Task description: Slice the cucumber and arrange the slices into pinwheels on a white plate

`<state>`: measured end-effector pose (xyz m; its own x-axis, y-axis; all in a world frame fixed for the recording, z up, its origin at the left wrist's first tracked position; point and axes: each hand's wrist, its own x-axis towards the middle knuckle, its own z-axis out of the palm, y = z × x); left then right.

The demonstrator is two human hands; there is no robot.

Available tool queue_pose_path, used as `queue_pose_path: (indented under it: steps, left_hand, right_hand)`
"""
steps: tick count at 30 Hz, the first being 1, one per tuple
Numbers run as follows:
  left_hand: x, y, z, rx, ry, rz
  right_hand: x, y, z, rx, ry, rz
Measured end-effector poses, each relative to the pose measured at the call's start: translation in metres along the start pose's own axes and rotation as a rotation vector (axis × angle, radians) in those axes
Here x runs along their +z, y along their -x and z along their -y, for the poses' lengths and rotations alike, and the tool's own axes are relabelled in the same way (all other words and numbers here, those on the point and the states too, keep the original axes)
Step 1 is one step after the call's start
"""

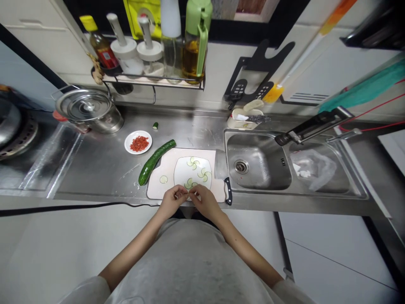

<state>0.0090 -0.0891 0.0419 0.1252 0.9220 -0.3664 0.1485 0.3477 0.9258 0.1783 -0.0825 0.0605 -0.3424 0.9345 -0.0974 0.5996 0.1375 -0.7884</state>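
Observation:
My left hand (pixel 172 200) and my right hand (pixel 204 200) meet at the near rim of a white square plate (pixel 177 171). Fingers of both are pinched together, and whatever lies between them is too small and covered to name. Thin cucumber slices (pixel 204 175) form several pinwheel shapes on the plate; the nearest is partly behind my fingers. Under the plate lies a pale cutting board (pixel 169 160) with a single round cucumber slice (pixel 163 179) on its left. A cucumber (pixel 155 161) rests against the board's left side. On the right side lies a cleaver (pixel 221 164), black handle towards me.
A small white plate of chopped red bits (pixel 139 144) and a cucumber end (pixel 155 126) sit behind the cucumber. Further left stands a lidded steel pot (pixel 107 122). The double sink (pixel 257 164) is at right, below a faucet (pixel 313 126). A bottle rack (pixel 152 79) hangs above.

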Motion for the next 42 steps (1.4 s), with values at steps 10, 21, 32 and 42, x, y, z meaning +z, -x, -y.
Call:
queue_pose_path:
  steps: [10, 21, 32, 42]
  left_hand:
    - [0.010, 0.017, 0.004, -0.061, 0.085, 0.106]
    - [0.002, 0.000, -0.018, -0.452, 0.624, 0.180]
    - [-0.007, -0.015, -0.029, -0.370, 0.553, 0.081]
    - [-0.020, -0.042, -0.014, -0.139, 0.377, -0.007]
  right_hand:
    - [-0.006, 0.020, -0.007, 0.024, 0.003, 0.122]
    - [-0.015, 0.000, -0.002, -0.116, -0.025, -0.078]
    - [-0.015, -0.014, -0.009, -0.183, -0.020, -0.087]
    - [-0.006, -0.043, -0.014, -0.091, 0.062, -0.001]
